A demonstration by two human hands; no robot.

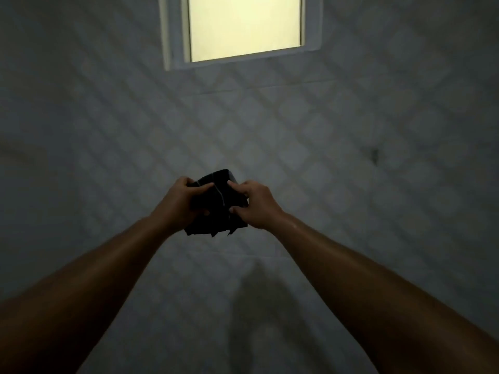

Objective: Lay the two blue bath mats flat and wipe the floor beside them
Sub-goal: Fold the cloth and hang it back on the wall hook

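Both hands, left hand (181, 201) and right hand (255, 204), grip a dark cloth (216, 206) (colour unreadable).

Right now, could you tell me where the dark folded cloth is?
In the head view, the dark folded cloth is centre frame, held between the left hand and right hand, below the lit window.

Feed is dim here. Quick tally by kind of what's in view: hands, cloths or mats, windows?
Hands: 2, left hand and right hand, both closed on the cloth
Dark folded cloth: 1, held up in front of the tiled wall
Lit window: 1
Blue bath mats: 0 in view
Total: 4
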